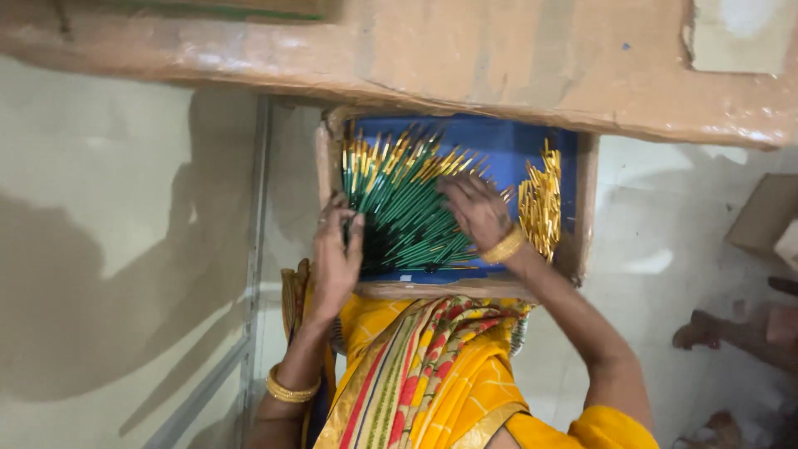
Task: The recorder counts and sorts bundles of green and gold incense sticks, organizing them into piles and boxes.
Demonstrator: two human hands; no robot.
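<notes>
Item: green sticks, thin, gold-tipped, a large fanned heap. Location: inside a shallow cardboard tray with a blue lining, which rests on the person's lap beneath the edge of a brown slab-like bench. The gold ends point away from the person; the dark butt ends converge toward the near wall of the tray.

Left hand: curled about the near-left side of the heap, fingers closed around a bunch of butt ends. Gold bangles at the wrist.

Right hand: laid flat on the right side of the fan, fingers spread and pressing down; whether any stick is pinched beneath the palm cannot be told. Gold bangle at the wrist.

Adjacent: a separate cluster of gold pieces stands against the right wall of the tray, just beside the right hand. Yellow patterned cloth covers the lap. Pale floor on both sides; another person's foot at far right.

Risks, as judged:
- Fan is loose; uneven pressure from the flat hand may roll sticks off the heap into the gold cluster, mixing the two lots.
- The left-hand bunch is gripped at one end only; sticks may slip out or splay.
- Thin sticks may bend or snap under the palm.
- Tray sits on a soft lap; a knee shift may tip it and spill sticks to the floor.
</notes>
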